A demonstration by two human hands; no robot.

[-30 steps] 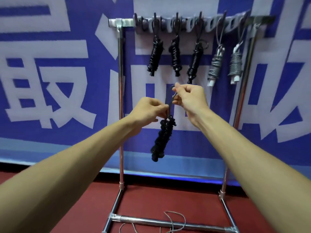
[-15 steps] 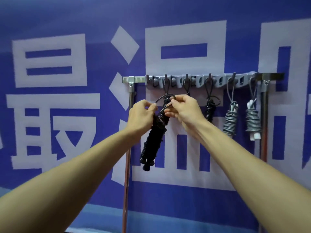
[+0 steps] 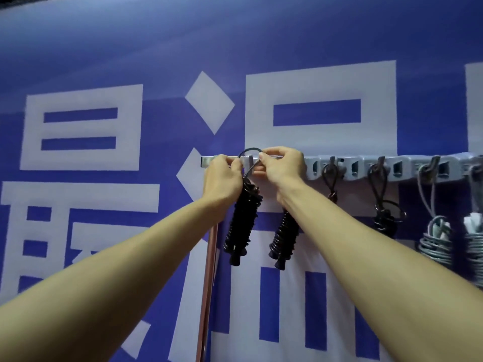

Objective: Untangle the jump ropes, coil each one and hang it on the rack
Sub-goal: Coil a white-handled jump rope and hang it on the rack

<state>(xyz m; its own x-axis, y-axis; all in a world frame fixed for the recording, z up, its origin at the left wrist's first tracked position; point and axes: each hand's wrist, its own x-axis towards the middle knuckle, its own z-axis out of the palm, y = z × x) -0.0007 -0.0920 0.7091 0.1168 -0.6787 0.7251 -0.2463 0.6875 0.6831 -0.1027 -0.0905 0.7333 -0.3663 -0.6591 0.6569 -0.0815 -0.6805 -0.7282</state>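
Forearms come up from the bottom corners. Left hand (image 3: 222, 178) pinches the top of the held rope (image 3: 243, 218), a black coil; right hand (image 3: 283, 165) pinches its loop (image 3: 250, 152) from the other side. The hands are close together, almost touching, at the left end of the rack (image 3: 366, 167). The coil hangs straight down under the left hand, handles at the bottom. The loop arches over the leftmost hook (image 3: 250, 161); whether it is seated is hard to tell because fingers crowd the spot. Step in hand: hanging this rope. Next move probably calls for dropping the loop fully onto the hook, checking it catches, then releasing both hands gently so the coil stays wound. Along the rail a hung rope (image 3: 283, 239) shows below the right forearm, its hook covered by the right hand. A next loop (image 3: 330, 176) has its coil hidden behind that forearm. Then a far black rope (image 3: 386, 220), and grey ropes (image 3: 433, 239) cut off at the right edge. Post (image 3: 209, 283) runs down under the rack's left end, base out of frame. The floor is not visible, so leftover ropes are unknown. Behind everything is a blue banner (image 3: 104, 48) with white characters.
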